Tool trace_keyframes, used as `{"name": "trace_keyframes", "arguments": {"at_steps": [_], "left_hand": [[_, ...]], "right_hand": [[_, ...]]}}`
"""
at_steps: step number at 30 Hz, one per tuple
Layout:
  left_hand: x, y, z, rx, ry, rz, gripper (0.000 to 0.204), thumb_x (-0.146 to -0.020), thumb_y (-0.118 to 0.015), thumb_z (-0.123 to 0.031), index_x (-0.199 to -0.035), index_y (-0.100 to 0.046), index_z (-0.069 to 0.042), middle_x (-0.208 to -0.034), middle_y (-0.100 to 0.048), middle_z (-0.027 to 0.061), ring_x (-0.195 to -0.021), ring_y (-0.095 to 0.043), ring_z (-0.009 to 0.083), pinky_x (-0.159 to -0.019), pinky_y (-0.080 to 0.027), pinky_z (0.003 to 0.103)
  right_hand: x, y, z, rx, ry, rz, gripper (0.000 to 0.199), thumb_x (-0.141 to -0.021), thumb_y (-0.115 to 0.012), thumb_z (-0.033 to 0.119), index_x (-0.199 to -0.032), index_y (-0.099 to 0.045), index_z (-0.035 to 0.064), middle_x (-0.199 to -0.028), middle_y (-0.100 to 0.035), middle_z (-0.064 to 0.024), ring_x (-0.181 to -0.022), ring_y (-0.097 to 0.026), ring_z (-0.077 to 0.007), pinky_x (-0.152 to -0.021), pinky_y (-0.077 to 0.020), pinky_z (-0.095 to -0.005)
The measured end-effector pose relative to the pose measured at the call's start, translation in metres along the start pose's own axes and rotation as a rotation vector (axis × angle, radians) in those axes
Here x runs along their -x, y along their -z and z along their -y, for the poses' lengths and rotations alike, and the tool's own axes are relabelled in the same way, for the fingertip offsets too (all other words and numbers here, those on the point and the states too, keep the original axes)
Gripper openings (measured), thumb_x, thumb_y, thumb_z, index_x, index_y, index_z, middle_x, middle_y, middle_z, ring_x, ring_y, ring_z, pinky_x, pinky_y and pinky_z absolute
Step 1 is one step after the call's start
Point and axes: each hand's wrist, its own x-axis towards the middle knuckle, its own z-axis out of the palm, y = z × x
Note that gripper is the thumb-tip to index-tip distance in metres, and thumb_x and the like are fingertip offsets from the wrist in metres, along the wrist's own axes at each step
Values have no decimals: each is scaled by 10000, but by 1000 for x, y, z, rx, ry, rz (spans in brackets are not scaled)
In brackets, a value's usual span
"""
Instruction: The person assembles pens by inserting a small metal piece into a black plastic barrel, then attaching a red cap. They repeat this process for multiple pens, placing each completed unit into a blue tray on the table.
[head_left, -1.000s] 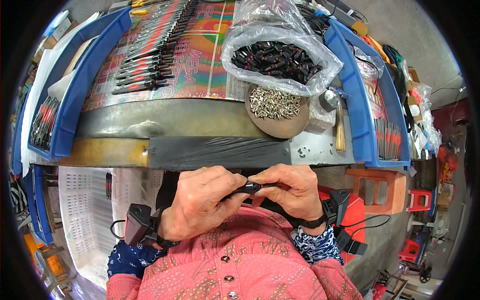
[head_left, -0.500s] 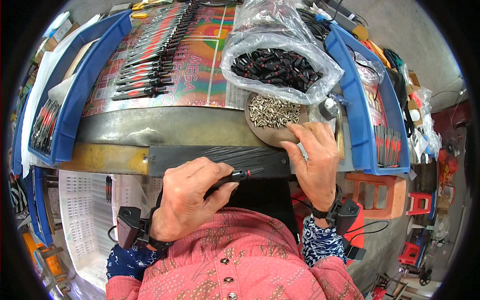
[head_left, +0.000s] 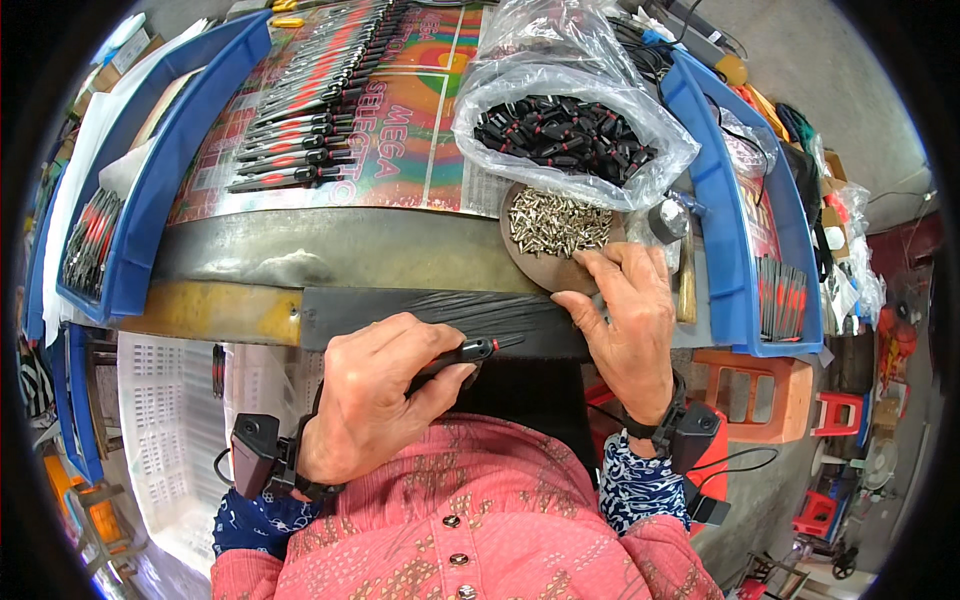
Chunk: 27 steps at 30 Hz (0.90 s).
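Observation:
My left hand (head_left: 385,390) is closed around a black pen-shaped piece (head_left: 478,349), pinched between thumb and forefinger. A red ring circles it near a thin dark tip that points right; my palm hides the rest. My right hand (head_left: 632,315) reaches to the near edge of a round brown dish (head_left: 530,270). Its thumb and forefinger are apart, with the forefinger at the edge of a heap of small silvery metal pieces (head_left: 560,224). Behind the dish, an open clear plastic bag (head_left: 672,150) holds many black parts with red rings (head_left: 560,135).
Rows of black, grey and red pen-like tools (head_left: 290,150) lie on a colourful printed sheet (head_left: 420,130). Blue trays with similar tools stand at left (head_left: 165,190) and right (head_left: 722,210). A grooved black strip (head_left: 380,312) lines the bench's front edge. Below left is a white basket (head_left: 165,430).
The view has shifted slightly, so the bench things sit a little further right. My right forefinger has drawn back from within the metal pieces to their near edge. My left hand keeps its hold.

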Motion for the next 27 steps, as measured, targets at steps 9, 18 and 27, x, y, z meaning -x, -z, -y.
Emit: {"name": "trace_keyframes", "arguments": {"at_steps": [9,18,27], "left_hand": [[5,1,-3,3,-12,-5,209,-704,-773,30,-893,-695,-11,-698,-618,66,-530,-569,142,-473,-440,255],[11,5,-6,10,-21,37,223,-722,-775,-33,-900,-643,-9,-762,-617,134,-658,-621,319,-559,-496,376],[11,1,-6,8,-43,8,241,-692,-787,-6,-898,-663,-15,-727,-619,108,-590,-603,245,-511,-470,323]], "right_hand": [[-2,11,-1,-131,-46,107,247,-767,-700,92,-992,-662,-3,-965,-593,-147,-927,-526,-336,-806,-411,-413],[-2,12,0,-215,-17,94,136,-718,-650,-46,-830,-608,20,-870,-574,-120,-849,-524,-320,-774,-408,-409],[11,14,33,-527,-142,4,104,-771,-691,-36,-848,-634,4,-814,-622,-94,-753,-580,-232,-677,-476,-321]]}}
